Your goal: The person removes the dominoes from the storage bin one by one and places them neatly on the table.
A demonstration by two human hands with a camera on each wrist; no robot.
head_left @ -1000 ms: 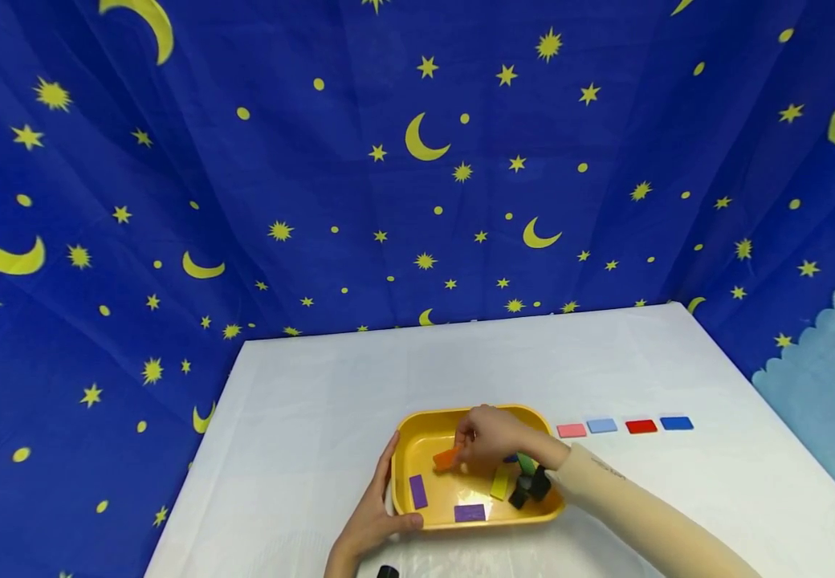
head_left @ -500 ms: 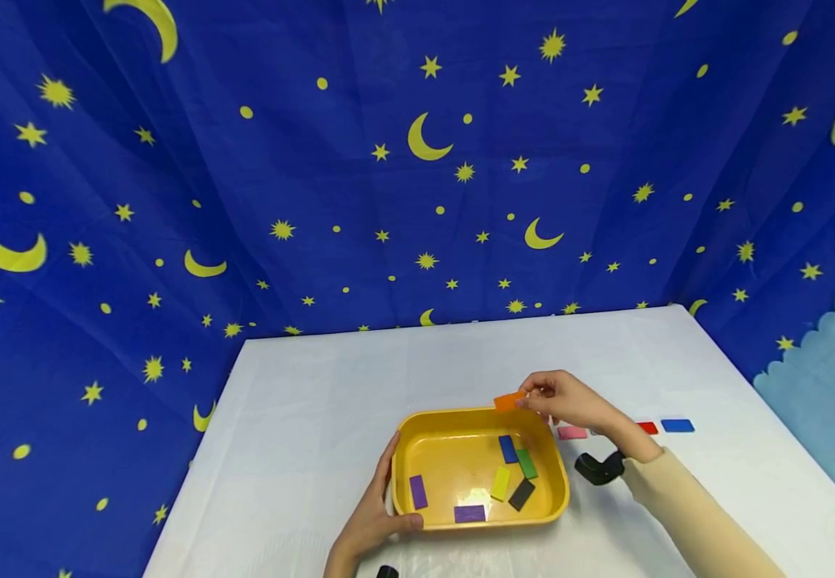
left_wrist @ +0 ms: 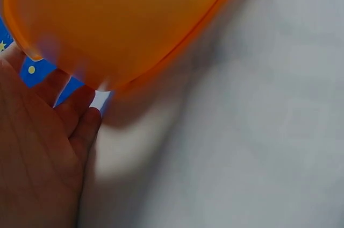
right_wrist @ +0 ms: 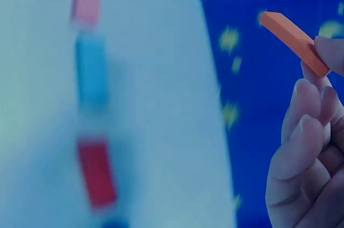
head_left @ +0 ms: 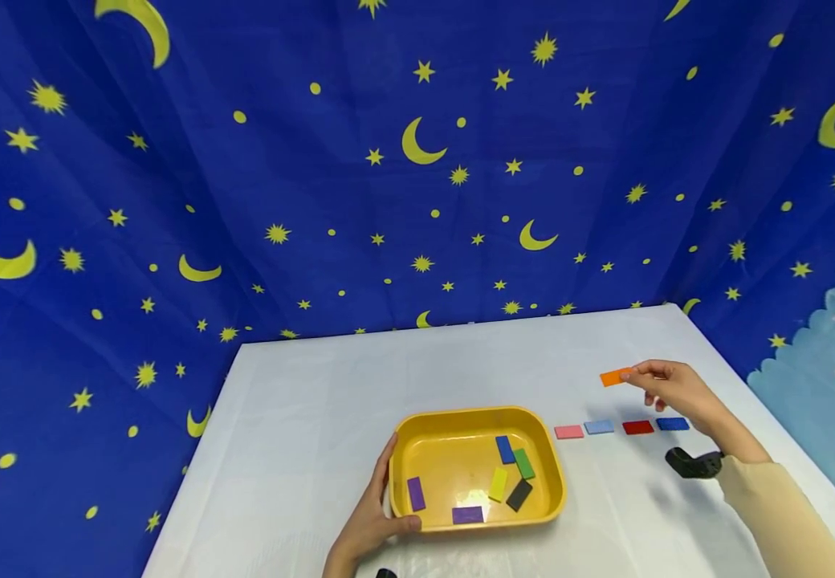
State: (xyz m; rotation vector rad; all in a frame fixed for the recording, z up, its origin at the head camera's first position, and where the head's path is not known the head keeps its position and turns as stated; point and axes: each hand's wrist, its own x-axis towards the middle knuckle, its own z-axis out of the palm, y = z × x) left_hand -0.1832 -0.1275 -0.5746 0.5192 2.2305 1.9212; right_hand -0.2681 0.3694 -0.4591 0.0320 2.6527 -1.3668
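My right hand (head_left: 678, 393) pinches a flat orange rectangular block (head_left: 614, 377) between thumb and fingertips. It is raised over the right part of the table, behind a row of blocks. In the right wrist view the orange block (right_wrist: 293, 41) sticks out past the thumb, while the other fingers curl below it. My left hand (head_left: 372, 518) grips the left front corner of a yellow plastic tub (head_left: 461, 415), thumb at the front rim and fingers along the left side. The left wrist view shows those fingers (left_wrist: 75, 107) against the tub's outer wall (left_wrist: 123, 40).
Lying in the tub are purple blocks (head_left: 416, 494) (head_left: 467, 515), a blue (head_left: 506, 449), a green (head_left: 523, 464), a yellow (head_left: 498, 485) and a black block (head_left: 519, 495). Right of it, pink (head_left: 569, 432), light blue (head_left: 599, 427), red (head_left: 637, 428) and dark blue blocks (head_left: 673, 424) form a row.
The right hand has lifted the orange block out of the tub and carried it right, past the rim and over the row. The left hand has stayed at the tub.
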